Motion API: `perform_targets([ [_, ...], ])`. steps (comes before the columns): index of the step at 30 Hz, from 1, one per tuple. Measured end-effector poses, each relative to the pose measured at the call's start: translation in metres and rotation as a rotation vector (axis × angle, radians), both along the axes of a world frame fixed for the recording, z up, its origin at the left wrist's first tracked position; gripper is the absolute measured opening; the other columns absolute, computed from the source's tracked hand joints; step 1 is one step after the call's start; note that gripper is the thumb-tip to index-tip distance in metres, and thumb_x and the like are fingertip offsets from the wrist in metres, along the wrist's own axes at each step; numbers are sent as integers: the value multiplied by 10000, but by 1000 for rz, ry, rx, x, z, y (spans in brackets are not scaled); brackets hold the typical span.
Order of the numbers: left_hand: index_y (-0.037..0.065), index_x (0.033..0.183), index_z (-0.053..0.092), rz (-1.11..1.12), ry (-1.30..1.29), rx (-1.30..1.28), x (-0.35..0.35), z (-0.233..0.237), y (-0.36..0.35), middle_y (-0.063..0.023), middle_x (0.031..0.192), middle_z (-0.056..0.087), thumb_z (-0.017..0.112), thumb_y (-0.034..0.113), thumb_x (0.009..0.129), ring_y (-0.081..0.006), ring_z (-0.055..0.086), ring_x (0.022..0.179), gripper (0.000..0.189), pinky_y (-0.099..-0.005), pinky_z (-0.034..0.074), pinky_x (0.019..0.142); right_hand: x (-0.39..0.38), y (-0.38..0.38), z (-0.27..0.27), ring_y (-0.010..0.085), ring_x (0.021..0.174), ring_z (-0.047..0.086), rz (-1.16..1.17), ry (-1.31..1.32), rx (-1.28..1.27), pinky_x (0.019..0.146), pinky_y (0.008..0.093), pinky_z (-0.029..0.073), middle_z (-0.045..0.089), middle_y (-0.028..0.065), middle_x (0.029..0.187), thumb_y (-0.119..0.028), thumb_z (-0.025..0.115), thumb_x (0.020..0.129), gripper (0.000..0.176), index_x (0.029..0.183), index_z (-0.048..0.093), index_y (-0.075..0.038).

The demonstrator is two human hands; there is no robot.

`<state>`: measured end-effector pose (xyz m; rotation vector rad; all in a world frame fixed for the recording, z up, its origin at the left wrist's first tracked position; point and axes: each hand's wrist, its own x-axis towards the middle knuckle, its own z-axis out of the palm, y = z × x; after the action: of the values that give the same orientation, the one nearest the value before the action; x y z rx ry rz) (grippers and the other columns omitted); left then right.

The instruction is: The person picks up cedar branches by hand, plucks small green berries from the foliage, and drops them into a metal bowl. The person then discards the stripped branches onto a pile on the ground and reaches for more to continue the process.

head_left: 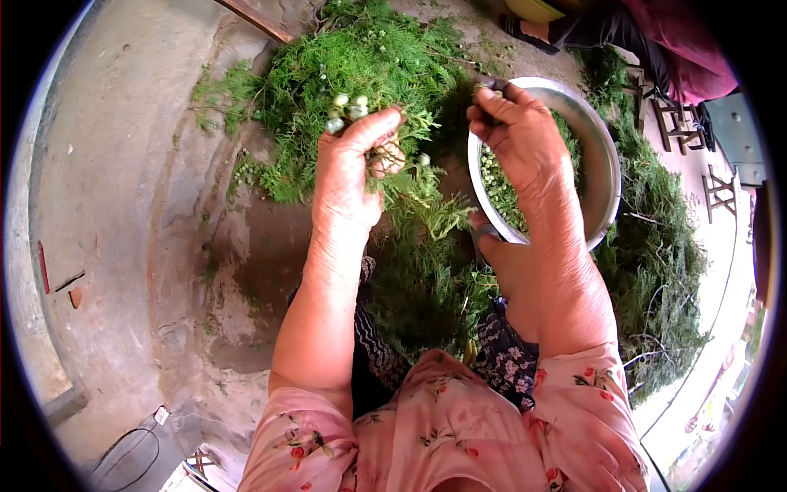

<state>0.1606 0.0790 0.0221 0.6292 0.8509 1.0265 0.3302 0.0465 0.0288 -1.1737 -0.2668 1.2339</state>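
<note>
My left hand is closed around a bunch of feathery green stems with small pale flower heads sticking out above the thumb. My right hand is over the rim of a steel bowl, fingers pinched on something small and dark that I cannot make out. The bowl holds picked green bits. A heap of the same greenery lies on the ground beyond both hands, and more lies over my lap.
Bare concrete ground spreads to the left. More cut greenery is piled right of the bowl. Another person's sandalled foot and dark red clothing are at the top right, near small wooden stools.
</note>
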Motion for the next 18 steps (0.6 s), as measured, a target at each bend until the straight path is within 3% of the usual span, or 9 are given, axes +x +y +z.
perform_targets([
  [4,36,735,519,-2,-41,5,-6,-4,7,15,551,430,555,90,822,-90,368,432,109,-232,316,464,34,-3,-11,184,712,545,-203,-101,-100,593,287,482,540,106,836,64,482,792,185,955,562,25],
  [7,51,739,500,-24,-73,-25,-9,1,7,22,555,428,539,98,833,-88,372,443,112,-250,316,475,56,-4,-14,239,799,560,-365,-310,-368,699,343,489,571,120,952,45,495,783,263,1024,583,-14],
  [8,59,733,492,-25,-111,-44,-8,2,6,24,553,423,536,103,836,-90,365,437,120,-248,316,482,76,-13,-36,270,930,573,-128,-980,-489,811,347,478,576,139,1063,67,550,724,386,1087,583,-63],
  [9,68,726,483,-27,-147,-62,-8,2,7,25,551,419,532,108,839,-91,358,430,129,-247,316,490,81,-18,-34,264,1032,550,26,-1307,-547,882,323,450,561,149,1114,114,593,653,511,1122,575,-89],
  [11,90,694,461,-65,-198,-72,-10,5,7,25,548,415,522,124,846,-86,343,422,167,-248,301,491,83,-25,-29,277,1020,554,-59,-1417,-499,880,330,454,576,129,1093,167,600,609,568,1117,576,-86],
  [15,34,724,532,-144,-441,-58,-20,-6,14,-11,562,473,533,98,822,-101,391,427,118,-257,308,461,83,-18,-35,272,971,571,-156,-1447,-353,835,317,469,594,144,1040,124,579,665,483,1103,584,-80],
  [16,41,713,528,-143,-470,-58,-21,-6,15,-5,553,467,522,106,828,-96,377,415,132,-258,297,467,81,-13,-26,233,909,587,-269,-770,-298,774,289,477,611,130,981,45,561,747,361,1086,593,-73],
  [17,41,713,528,-143,-469,-57,-22,-4,16,-5,553,467,522,106,828,-96,377,415,132,-258,297,467,65,-7,-18,193,847,593,-341,-436,-197,714,273,480,612,105,932,-28,530,817,233,1039,599,-26],
  [18,47,708,529,-175,-483,-41,-24,-2,16,3,546,464,520,113,829,-93,369,405,138,-259,292,472,56,-6,-17,189,826,597,-260,-368,-133,689,278,486,609,101,917,-37,532,822,211,1021,593,-3],
])
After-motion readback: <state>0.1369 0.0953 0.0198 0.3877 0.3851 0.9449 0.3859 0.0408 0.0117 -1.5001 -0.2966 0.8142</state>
